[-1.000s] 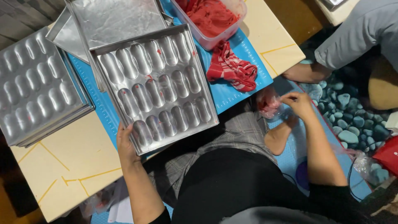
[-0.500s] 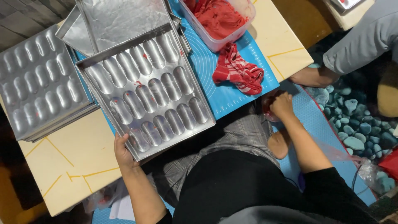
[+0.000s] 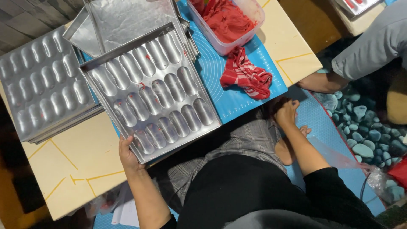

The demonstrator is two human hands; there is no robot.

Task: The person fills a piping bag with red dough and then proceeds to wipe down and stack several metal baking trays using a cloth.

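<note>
Left hand (image 3: 127, 154) pinches the near corner of the mould tray (image 3: 150, 91); tray lies on the tabletop (image 3: 76, 169), near edge overhanging the lap. Cavities empty, only red smears. Right hand (image 3: 287, 113) is down by the floor mat (image 3: 322, 127), grip state unclear. Dough tub (image 3: 229, 21) full. Bare tabletop to the left.

Cloth (image 3: 246, 75) right of mould tray (image 3: 152, 89)

Black long-sleeved top, grey checked trousers, bare forearms and feet.
</note>
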